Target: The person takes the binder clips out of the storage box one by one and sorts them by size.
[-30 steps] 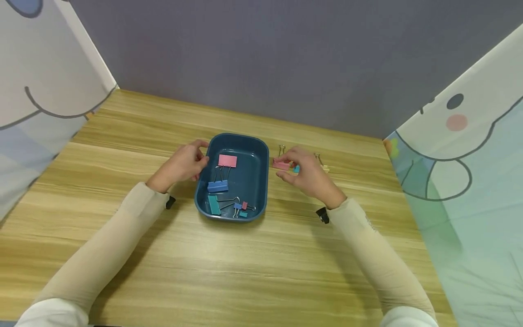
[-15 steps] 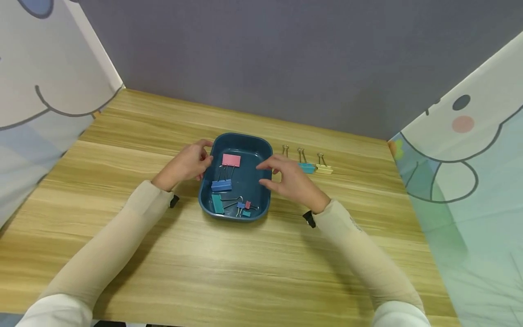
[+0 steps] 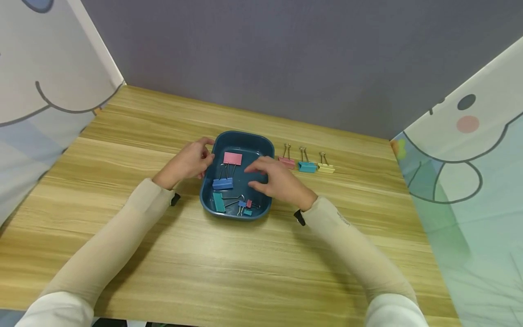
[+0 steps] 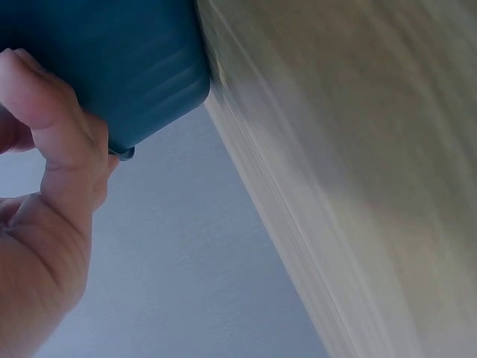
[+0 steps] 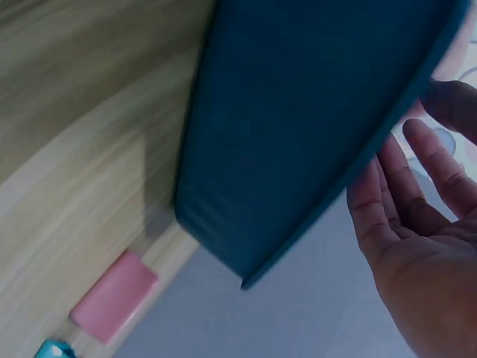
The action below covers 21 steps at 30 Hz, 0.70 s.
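At the near end of the dark blue tray, around its 6 o'clock, a teal binder clip lay beside a cluster of small clips in blue, pink and teal, their wire handles crossing. Further in, near the tray's centre, a blue binder clip rested with its handles pointing to 12 o'clock, toward a pink binder clip at the far end. The right hand hovered over the tray's 3 o'clock side, fingers loosely spread and pointing to 9 o'clock; it held nothing, and the right wrist view confirmed bare, relaxed fingers above the rim. The left hand sat at the tray's 9 o'clock edge, with its fingers curled against the outer wall; the left wrist view showed a finger pressed on the tray's wall, so the hand steadied the tray. Beyond the tray, at about 2 o'clock from it, three clips stood in a row on the wooden table, apart from one another: a small pink clip, a light blue clip and a yellow clip, handles pointing to 12 o'clock. Judged from this layout, the step in hand was the reach into the tray for a further clip to join the row. The next move would call for lowering the right fingertips onto a single clip, most readily the pink or blue one, which lay clear of the tangle, and pinching its body or handles while the left hand kept the tray from sliding.
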Motion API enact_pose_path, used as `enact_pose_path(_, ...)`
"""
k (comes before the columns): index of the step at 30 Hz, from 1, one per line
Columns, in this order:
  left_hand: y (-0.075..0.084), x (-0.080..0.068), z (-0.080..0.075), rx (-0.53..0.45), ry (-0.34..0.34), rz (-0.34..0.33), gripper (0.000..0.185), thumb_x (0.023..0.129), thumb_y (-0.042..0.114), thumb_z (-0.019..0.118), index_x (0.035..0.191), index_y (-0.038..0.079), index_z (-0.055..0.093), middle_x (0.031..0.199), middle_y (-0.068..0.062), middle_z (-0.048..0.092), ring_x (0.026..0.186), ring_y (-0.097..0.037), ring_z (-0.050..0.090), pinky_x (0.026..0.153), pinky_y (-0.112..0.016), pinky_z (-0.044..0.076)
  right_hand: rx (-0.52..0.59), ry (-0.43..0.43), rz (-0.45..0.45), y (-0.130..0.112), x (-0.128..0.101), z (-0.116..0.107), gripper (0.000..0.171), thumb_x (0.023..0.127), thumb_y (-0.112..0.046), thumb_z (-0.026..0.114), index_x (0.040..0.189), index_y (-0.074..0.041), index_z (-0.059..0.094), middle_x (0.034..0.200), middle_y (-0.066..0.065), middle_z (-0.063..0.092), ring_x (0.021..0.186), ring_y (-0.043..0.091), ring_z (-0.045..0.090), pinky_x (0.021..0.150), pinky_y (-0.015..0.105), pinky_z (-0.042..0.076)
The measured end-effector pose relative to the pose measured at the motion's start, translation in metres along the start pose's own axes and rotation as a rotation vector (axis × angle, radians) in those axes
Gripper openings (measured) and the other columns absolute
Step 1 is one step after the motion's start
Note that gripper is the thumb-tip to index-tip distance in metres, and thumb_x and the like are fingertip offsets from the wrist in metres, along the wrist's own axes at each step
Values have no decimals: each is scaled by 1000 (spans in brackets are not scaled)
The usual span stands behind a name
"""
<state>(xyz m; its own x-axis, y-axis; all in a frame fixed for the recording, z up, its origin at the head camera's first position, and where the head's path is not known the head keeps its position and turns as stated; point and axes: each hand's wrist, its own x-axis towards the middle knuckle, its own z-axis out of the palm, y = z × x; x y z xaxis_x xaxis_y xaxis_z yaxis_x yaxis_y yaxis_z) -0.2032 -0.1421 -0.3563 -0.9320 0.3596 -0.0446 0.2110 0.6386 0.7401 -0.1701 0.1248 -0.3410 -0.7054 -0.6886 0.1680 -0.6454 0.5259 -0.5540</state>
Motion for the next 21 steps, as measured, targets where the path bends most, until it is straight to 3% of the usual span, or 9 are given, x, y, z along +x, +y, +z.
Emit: enact_pose_path(21,-1,1,-1,12,-6,0,44,95,5,50,136,-6,36,80,-16,57,47,-20,56,44,-31,50,-41,-166,24,0,42,24,29,87,-18,70,112,-5,65,106,4,64,98,15,59,88,25,46)
